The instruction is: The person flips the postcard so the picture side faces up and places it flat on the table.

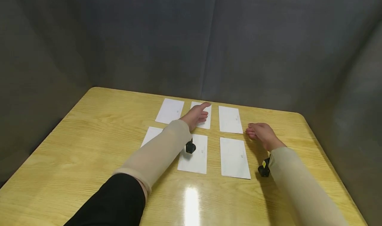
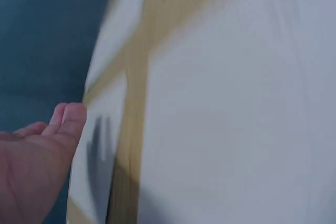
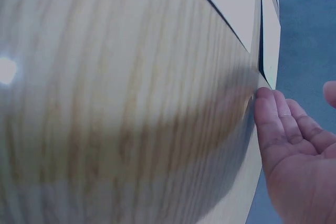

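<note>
Several white sheets of paper lie on the table in two rows of three. Above the back middle sheet [image 1: 205, 125] is my left hand [image 1: 196, 116], its fingers extended and holding nothing. My left sleeve partly covers the front left sheet [image 1: 151, 133] and the front middle sheet [image 1: 198, 158]. To the right of the back right sheet [image 1: 230, 119], my right hand [image 1: 262, 133] hovers low over the wood with nothing in it. In the right wrist view, the fingers [image 3: 269, 121] are nearly straight. Faint small print marks the front right sheet [image 1: 235, 158].
The wooden table [image 1: 74, 146] has rounded back corners. A dark grey curtain [image 1: 149, 43] hangs behind it and along both sides. The back left sheet [image 1: 170, 111] lies near the far edge. Small black devices [image 1: 190, 147] hang beneath both wrists.
</note>
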A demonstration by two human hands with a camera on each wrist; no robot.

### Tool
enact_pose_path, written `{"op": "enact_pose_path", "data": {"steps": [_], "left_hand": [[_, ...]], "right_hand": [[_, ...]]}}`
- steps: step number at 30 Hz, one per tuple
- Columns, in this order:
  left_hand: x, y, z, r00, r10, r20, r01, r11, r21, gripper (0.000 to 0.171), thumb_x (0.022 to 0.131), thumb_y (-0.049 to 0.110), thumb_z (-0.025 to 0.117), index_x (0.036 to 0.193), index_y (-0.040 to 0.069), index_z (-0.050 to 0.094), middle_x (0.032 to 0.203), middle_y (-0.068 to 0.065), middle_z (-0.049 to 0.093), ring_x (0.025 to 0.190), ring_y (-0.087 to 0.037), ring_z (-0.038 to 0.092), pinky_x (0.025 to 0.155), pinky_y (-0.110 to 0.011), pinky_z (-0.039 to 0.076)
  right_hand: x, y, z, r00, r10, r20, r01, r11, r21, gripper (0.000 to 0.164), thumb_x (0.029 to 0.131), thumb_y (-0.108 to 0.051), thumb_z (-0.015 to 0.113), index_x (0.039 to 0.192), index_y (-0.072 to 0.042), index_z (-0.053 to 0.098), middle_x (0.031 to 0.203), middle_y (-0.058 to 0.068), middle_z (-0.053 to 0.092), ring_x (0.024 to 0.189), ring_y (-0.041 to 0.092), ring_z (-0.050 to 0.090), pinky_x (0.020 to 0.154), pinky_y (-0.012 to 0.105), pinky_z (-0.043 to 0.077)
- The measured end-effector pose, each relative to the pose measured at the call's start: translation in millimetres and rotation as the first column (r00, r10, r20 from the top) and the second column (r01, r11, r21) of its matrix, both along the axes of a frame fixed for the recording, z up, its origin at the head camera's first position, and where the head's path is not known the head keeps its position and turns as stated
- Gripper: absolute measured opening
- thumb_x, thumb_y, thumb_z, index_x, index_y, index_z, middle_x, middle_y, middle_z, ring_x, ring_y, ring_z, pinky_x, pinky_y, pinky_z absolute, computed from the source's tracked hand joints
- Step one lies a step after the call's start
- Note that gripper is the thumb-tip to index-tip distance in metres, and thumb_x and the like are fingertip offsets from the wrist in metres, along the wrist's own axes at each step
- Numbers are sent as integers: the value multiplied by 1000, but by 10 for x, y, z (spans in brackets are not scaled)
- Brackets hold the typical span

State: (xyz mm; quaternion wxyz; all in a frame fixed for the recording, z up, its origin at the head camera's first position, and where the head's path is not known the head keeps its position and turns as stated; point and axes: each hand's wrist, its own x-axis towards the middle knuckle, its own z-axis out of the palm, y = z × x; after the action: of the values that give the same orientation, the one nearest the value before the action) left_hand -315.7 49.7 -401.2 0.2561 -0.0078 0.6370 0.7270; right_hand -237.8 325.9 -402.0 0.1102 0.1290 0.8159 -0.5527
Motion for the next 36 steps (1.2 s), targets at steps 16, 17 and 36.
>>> {"op": "enact_pose_path", "data": {"steps": [16,17,36], "left_hand": [[105,287,-125,992,62,106,-71,994,84,76,102,35,62,159,-1,29,145,-24,46,125,-30,50,109,-36,43],[108,300,-141,991,71,117,-81,993,90,76,102,35,63,159,0,29,144,-23,46,124,-29,50,108,-36,44],[151,458,-94,986,94,141,-118,979,169,73,102,29,57,161,0,24,153,-29,35,139,-36,42,118,-40,34]], "right_hand": [[-64,-146,-27,999,-31,7,31,1000,-2,52,110,-17,47,145,21,39,107,6,62,85,4,59,80,18,55],[-75,-155,-29,1000,-30,11,30,1000,-1,51,110,-16,47,144,21,39,105,5,62,84,4,59,79,18,55],[-189,-241,6,989,-91,118,99,993,-65,28,105,-6,55,126,12,56,83,-1,63,73,6,58,70,20,53]]}}
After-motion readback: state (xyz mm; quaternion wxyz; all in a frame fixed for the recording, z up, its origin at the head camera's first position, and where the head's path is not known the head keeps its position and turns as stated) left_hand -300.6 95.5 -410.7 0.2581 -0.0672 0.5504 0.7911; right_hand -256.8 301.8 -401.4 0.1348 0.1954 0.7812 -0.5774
